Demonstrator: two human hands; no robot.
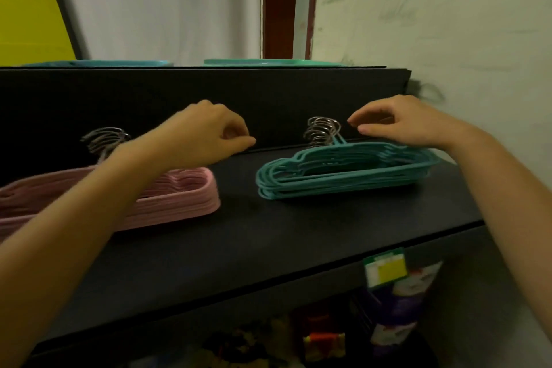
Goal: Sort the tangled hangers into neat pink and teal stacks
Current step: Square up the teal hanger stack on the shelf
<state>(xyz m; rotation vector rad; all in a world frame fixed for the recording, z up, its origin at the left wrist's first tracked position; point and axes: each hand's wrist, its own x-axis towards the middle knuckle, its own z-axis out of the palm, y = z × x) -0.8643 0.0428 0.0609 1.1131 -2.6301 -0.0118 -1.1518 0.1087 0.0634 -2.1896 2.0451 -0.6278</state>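
Hangers lie in two stacks on the black shelf (268, 233). The pink stack (179, 197) sits toward the shelf's left edge, running out of view there, and the teal stack (343, 170) sits toward the right edge, close to the back. The two stacks are apart, with bare shelf between them. Each has its metal hooks bunched at the back edge: the pink stack's hooks (103, 139) are partly hidden behind the left forearm, while the teal stack's hooks (322, 130) stand clear against the dark back panel (179, 86).

The left hand (206, 128) hovers above the right end of the pink stack, fingers loosely curled and holding nothing. The right hand (403, 122) hangs over the teal stack, also empty, its bent fingertips just beside the teal hooks — whether they touch cannot be told.

A green and yellow label (385, 267) is clipped to the shelf's front edge near the right corner, with blurred packets (397, 308) below.
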